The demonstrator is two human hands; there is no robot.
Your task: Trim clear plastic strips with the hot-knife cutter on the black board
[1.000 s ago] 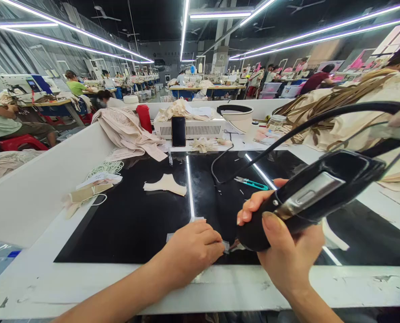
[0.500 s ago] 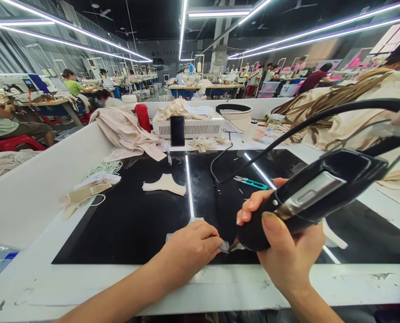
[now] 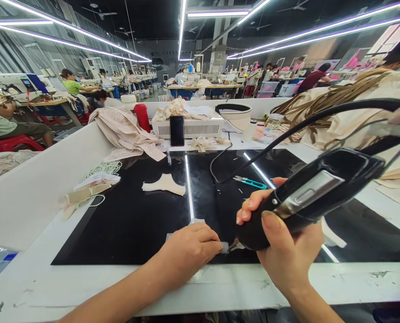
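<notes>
On the white bench (image 3: 240, 287) lies a black mat (image 3: 126, 224). At the mat's near edge the left hand (image 3: 188, 251) sits with fingers curled down over a pale translucent piece (image 3: 224, 247), hiding most of it; whether it grips or only presses I cannot tell. Above the mat's near right part, the right hand (image 3: 287, 251) wraps closed around a black handheld tool (image 3: 351, 179), which blocks some of the mat from view. A black cable (image 3: 354, 104) arches over the mat and loops near teal-handled thread snips (image 3: 255, 183). A cream fabric cutout (image 3: 166, 184) lies on the mat's left half. Beyond its far edge stand a smartphone (image 3: 177, 131) and a slotted white box (image 3: 193, 131); pale green cord (image 3: 104, 168) lies by its left edge
</notes>
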